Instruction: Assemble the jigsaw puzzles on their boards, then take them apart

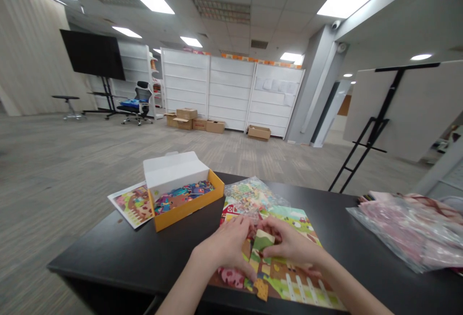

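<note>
A colourful farm puzzle (pixel 300 281) lies on the black table, partly under both hands. My right hand (pixel 285 242) is closed on a green puzzle piece (pixel 264 240), thumb and fingers at its right side. Beside it, my left hand (pixel 229 245) rests over the puzzle's left part with the thumb apart from the fingers; nothing shows in its grip. A yellow-orange piece (pixel 261 290) sits at the puzzle's near edge, below my left thumb. Behind the hands is a clear bag of small pieces (pixel 253 193).
An open yellow box (pixel 191 207) holding puzzle pieces stands at the left, beside a printed picture sheet (pixel 133 203). Plastic bags with pink contents (pixel 408 223) lie at the right. Beyond the black table (pixel 144 257) stands an easel board (pixel 401 107).
</note>
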### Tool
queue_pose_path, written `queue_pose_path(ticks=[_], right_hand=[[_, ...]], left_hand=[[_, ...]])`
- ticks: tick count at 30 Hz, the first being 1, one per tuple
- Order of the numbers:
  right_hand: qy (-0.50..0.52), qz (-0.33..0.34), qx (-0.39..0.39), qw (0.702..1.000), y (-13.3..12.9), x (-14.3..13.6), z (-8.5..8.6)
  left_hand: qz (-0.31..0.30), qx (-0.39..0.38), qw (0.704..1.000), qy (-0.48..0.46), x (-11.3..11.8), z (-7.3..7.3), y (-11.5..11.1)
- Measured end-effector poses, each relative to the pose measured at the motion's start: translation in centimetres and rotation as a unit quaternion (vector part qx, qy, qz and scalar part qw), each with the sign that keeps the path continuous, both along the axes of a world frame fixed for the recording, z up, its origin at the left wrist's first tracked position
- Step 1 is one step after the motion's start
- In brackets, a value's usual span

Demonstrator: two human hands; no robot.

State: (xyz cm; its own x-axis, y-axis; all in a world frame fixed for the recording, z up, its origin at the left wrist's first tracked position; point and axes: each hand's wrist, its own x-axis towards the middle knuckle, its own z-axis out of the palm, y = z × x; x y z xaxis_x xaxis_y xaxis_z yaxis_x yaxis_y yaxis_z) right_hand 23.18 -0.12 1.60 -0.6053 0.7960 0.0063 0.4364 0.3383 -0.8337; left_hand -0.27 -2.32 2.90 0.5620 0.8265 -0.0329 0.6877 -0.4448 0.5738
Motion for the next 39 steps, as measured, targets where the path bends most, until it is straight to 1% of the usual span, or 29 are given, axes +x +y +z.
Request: queue_pose_path(ticks=[4,8,13,16,19,22,25,28,31,34,39], right_hand=[[0.047,0.011,-0.063,0.997,0.7,0.9,0.2],[0.106,0.011,-0.149,0.983,1.0,1.7,0.9],[0.147,-0.035,-0.153,0.977,1.4,2.1,1.0],[0.152,-0.04,-0.16,0.975,1.5,2.0,0.9],[0.152,-0.038,-0.167,0.974,1.4,1.8,1.0],[0.137,-0.027,-0.163,0.977,1.2,1.7,1.1],[0.113,-0.032,-0.168,0.979,1.2,1.8,0.9],[0.092,-0.04,-0.193,0.976,1.1,1.8,0.9],[0.109,-0.029,-0.176,0.978,1.0,1.7,1.1],[0.14,-0.015,-0.14,0.98,1.1,1.9,1.4],[0.152,-0.013,-0.136,0.979,1.3,2.4,1.3]], left_hand=[[-0.008,-0.002,1.0,0.002,-0.1,0.0,-0.1],[-0.048,-0.006,0.999,-0.006,-0.2,-0.2,0.0],[-0.073,-0.005,0.997,0.01,0.0,0.4,-0.7],[-0.077,-0.015,0.996,0.039,0.1,0.7,-1.3],[-0.071,-0.03,0.996,0.039,0.2,0.7,-1.5],[-0.056,-0.045,0.997,0.0,0.0,0.6,-1.3],[-0.044,-0.065,0.995,-0.067,0.0,0.6,-0.9],[-0.057,-0.09,0.982,-0.156,0.4,1.0,-0.6],[-0.042,-0.071,0.969,-0.232,1.2,1.2,-0.4],[-0.018,-0.045,0.965,-0.256,1.9,1.1,-0.1],[0.009,-0.065,0.961,-0.267,3.0,0.2,0.5]])
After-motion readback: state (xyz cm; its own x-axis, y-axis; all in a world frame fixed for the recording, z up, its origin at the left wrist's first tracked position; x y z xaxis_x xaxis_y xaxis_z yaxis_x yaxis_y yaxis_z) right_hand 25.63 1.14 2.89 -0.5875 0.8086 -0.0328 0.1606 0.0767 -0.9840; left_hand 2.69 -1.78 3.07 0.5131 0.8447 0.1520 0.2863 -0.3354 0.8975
